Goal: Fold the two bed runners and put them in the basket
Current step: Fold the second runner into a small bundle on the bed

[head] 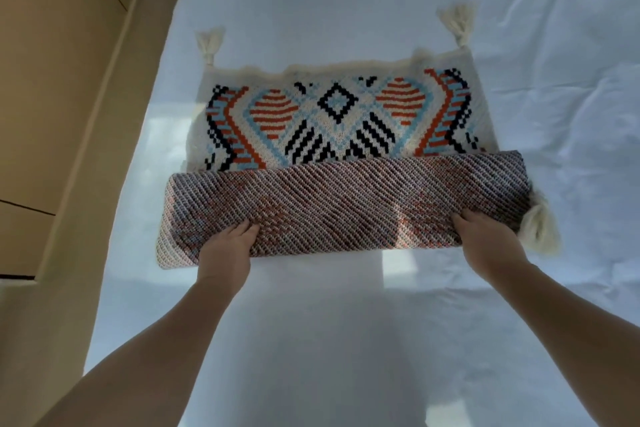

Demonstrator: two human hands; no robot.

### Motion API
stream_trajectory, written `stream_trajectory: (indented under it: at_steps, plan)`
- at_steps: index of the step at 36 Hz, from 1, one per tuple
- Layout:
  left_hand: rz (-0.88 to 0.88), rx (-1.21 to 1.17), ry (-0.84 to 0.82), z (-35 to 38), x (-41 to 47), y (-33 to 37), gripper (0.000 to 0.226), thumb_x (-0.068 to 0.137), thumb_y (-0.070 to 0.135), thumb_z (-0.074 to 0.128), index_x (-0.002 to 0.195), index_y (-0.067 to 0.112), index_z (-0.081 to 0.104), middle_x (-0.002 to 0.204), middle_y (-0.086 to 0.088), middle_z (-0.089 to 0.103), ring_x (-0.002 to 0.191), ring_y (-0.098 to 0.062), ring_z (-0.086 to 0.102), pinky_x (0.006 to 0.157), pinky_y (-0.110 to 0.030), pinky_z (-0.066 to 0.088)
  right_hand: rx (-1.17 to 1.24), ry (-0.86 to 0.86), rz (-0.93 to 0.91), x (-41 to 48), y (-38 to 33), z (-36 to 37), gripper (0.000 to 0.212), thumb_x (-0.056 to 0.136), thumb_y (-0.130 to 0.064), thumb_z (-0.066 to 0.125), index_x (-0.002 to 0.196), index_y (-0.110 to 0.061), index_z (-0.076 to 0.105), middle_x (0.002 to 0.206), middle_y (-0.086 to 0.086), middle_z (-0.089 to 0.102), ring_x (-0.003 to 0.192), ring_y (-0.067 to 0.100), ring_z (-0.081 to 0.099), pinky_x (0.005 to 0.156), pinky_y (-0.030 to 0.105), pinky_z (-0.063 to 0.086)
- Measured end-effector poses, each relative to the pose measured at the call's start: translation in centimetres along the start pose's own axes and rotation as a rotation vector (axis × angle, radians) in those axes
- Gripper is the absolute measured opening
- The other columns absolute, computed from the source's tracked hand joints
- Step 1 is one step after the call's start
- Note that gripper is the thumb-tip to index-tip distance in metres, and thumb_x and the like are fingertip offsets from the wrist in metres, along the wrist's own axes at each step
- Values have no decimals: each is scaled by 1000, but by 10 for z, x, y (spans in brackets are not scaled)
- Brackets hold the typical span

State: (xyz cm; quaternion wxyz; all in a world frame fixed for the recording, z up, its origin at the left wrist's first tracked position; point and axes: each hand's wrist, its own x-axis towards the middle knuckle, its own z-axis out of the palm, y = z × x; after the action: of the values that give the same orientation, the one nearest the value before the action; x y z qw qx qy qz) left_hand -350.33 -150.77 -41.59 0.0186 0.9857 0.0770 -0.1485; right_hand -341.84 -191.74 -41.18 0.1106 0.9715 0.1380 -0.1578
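From the head camera, a knitted cream bed runner with a geometric pattern in orange, pale blue and black [332, 114] lies on the white-sheeted bed [346, 340], its far edge flat with two cream tassels [209, 45] splayed on the sheet, its near part turned over so the mottled reverse faces up as a thick band across the width. The left hand [230, 243] and the right hand [485, 236] each rest on the near edge of that turned part, well apart, fingers spread over the top and thumbs apparently tucked beneath, so both look closed on the fabric rather than lying loose; how many layers they pinch cannot be told. Only this one runner shows, and the basket is nowhere in view. Several things could spoil the fold from here, as I judge it. The knit is soft and heavy, and with the hands set inward from the corners the unsupported ends may droop or lag, leaving the left corner, which already sits lower than the right, further askew. A third tassel [538, 229] hangs out beside the right hand and could be trapped inside or drag the edge crooked. If the hands advance unevenly the band will land slanted against the far edge, and the smooth sheet may let the bottom layer slide or bunch up under the push, so the edges fail to meet.
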Motion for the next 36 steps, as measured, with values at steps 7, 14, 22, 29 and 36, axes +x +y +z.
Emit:
stream_trajectory:
  at_steps: [7, 14, 22, 29, 36]
  plan:
    - [17, -28, -102, -19, -86, -1, 60, 91, 2, 42, 144, 29, 43, 149, 7, 44, 133, -17, 45, 107, -31, 39, 21, -106, -23, -79, -1, -14, 36, 89, -11, 39, 119, -19, 57, 109, -2, 64, 101, 20, 63, 82, 32, 52]
    - [45, -29, -120, -49, -147, -1, 48, 85, 5, 46, 122, 31, 63, 114, 7, 69, 106, -18, 63, 88, -31, 51, 40, -178, -26, -135, 4, -32, 34, 89, -11, 39, 110, -25, 61, 102, -4, 65, 96, 18, 64, 79, 32, 53]
    - [33, 11, 47, -103, -84, -2, 28, 75, -1, 57, 92, 18, 69, 82, -4, 70, 77, -30, 67, 66, -35, 53, -53, -14, 17, -93, 17, -95, 33, 86, -6, 40, 109, -20, 60, 95, 2, 64, 89, 23, 64, 70, 35, 53]
    - [65, 105, 172, -130, -15, 0, 24, 83, 7, 59, 104, 17, 68, 87, -9, 72, 78, -32, 68, 71, -38, 54, -172, 91, 22, -27, 22, -122, 26, 85, -9, 46, 107, -17, 57, 94, 0, 69, 81, 21, 67, 60, 31, 50]
    - [4, 158, 315, -112, 81, -2, 34, 84, 3, 54, 115, 13, 63, 100, -12, 71, 93, -32, 65, 92, -44, 47, -119, 314, 23, 68, 34, -103, 33, 80, -9, 50, 111, -6, 59, 93, 19, 66, 79, 36, 63, 65, 43, 50]
